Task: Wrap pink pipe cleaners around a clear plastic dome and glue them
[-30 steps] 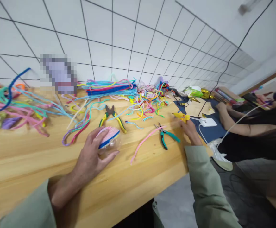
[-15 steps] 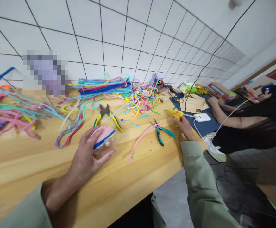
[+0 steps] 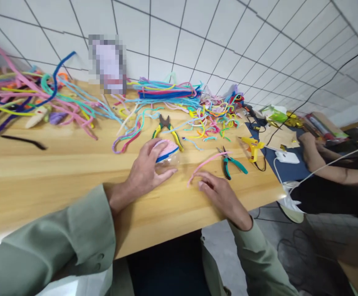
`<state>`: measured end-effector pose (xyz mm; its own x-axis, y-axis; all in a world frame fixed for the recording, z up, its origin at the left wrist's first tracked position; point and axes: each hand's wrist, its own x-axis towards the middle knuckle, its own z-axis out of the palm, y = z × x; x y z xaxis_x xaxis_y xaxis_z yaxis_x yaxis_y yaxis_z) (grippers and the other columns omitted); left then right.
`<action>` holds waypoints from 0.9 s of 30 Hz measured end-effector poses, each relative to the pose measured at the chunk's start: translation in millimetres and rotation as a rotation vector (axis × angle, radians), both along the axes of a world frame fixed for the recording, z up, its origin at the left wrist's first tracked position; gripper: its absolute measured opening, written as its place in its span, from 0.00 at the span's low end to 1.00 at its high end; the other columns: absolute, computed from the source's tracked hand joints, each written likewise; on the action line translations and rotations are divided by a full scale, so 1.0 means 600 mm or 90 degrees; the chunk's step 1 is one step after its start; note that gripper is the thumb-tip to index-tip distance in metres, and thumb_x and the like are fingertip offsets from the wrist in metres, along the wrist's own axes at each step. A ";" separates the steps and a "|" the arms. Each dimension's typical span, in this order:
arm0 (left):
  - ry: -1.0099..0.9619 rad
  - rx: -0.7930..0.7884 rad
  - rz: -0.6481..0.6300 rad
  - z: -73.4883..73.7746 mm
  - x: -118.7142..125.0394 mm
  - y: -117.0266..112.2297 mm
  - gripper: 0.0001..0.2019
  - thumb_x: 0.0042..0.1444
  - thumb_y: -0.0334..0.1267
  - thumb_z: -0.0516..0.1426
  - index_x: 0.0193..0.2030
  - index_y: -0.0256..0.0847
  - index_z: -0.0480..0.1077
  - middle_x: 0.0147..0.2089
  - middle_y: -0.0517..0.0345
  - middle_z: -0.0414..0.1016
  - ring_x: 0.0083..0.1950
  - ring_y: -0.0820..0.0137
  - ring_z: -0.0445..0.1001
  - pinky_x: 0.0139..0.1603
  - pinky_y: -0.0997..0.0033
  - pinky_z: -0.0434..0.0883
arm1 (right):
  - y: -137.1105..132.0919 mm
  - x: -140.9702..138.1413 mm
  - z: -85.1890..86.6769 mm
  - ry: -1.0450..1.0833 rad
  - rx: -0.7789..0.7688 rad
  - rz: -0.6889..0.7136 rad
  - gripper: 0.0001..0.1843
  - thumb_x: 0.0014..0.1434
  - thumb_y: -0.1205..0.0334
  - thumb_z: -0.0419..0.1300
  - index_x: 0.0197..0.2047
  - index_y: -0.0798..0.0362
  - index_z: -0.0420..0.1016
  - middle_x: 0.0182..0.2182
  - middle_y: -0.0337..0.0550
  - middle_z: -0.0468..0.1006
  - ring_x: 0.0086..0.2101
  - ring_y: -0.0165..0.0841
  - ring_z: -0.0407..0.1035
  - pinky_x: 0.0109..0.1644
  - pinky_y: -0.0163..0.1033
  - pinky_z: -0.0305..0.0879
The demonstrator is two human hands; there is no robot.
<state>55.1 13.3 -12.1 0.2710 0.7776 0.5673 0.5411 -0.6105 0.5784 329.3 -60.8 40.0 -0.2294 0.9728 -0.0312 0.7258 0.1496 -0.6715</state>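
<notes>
My left hand (image 3: pixel 146 170) is wrapped round a clear plastic ball (image 3: pixel 168 162) with a pink fuzzy top and a blue band. My right hand (image 3: pixel 219 191) is low over the table, nothing in its grasp, fingers loosely bent and a little apart. Its fingertips are by the lower end of a pink pipe cleaner (image 3: pixel 203 163); whether they touch it I cannot tell. Teal-handled pliers (image 3: pixel 233 164) lie beside that pipe cleaner's upper end. A yellow glue gun (image 3: pixel 253 148) rests farther right. Behind the ball are yellow-and-green cutting pliers (image 3: pixel 166 128).
Bundled pipe cleaners (image 3: pixel 169 93) and colourful offcuts (image 3: pixel 216 115) line the wall. More loose pipe cleaners (image 3: pixel 71 96) spread at the left. A white power adapter (image 3: pixel 286 157) with cables is on a blue mat (image 3: pixel 269 154). Another person's arm (image 3: pixel 323 164) is at the right.
My right hand has let go of the glue gun, which now lies on the table, and has moved left to the pink pipe cleaner. My left hand still holds the ball. The view has shifted.
</notes>
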 end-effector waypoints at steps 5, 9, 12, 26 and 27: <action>-0.010 0.011 -0.017 0.001 0.004 0.000 0.40 0.59 0.45 0.71 0.74 0.47 0.59 0.72 0.41 0.66 0.74 0.48 0.69 0.73 0.43 0.74 | 0.012 -0.023 -0.024 0.055 -0.072 -0.026 0.13 0.68 0.54 0.61 0.50 0.46 0.84 0.38 0.41 0.88 0.37 0.37 0.80 0.42 0.40 0.73; -0.013 0.020 -0.030 0.000 0.006 0.001 0.40 0.59 0.43 0.71 0.74 0.47 0.59 0.73 0.42 0.65 0.73 0.49 0.70 0.73 0.44 0.73 | 0.026 -0.031 -0.030 0.104 -0.062 -0.062 0.07 0.60 0.55 0.67 0.35 0.47 0.83 0.30 0.40 0.85 0.30 0.34 0.76 0.36 0.39 0.70; -0.028 0.033 -0.026 -0.002 0.009 0.000 0.41 0.57 0.43 0.72 0.73 0.46 0.59 0.72 0.41 0.66 0.73 0.48 0.70 0.72 0.41 0.74 | 0.031 -0.041 -0.019 0.143 -0.041 -0.074 0.12 0.62 0.49 0.66 0.35 0.48 0.81 0.29 0.40 0.83 0.25 0.31 0.71 0.30 0.38 0.68; -0.051 0.057 -0.042 0.000 0.008 -0.005 0.32 0.69 0.44 0.63 0.74 0.45 0.56 0.71 0.36 0.66 0.73 0.47 0.69 0.72 0.39 0.73 | 0.118 -0.106 0.014 0.433 0.028 -0.068 0.12 0.57 0.52 0.74 0.33 0.49 0.79 0.27 0.37 0.80 0.24 0.28 0.68 0.29 0.36 0.67; -0.049 0.053 -0.045 0.000 0.008 -0.005 0.32 0.69 0.45 0.63 0.74 0.45 0.56 0.71 0.36 0.66 0.73 0.47 0.69 0.72 0.39 0.73 | 0.120 -0.106 0.011 0.444 0.036 -0.062 0.12 0.57 0.52 0.75 0.34 0.49 0.79 0.27 0.36 0.80 0.25 0.28 0.68 0.29 0.36 0.67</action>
<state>59.9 10.2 -11.9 0.2767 0.7076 0.6502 0.4514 -0.6930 0.5620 265.7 11.3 46.5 -0.0891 0.9858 0.1424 0.1405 0.1540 -0.9780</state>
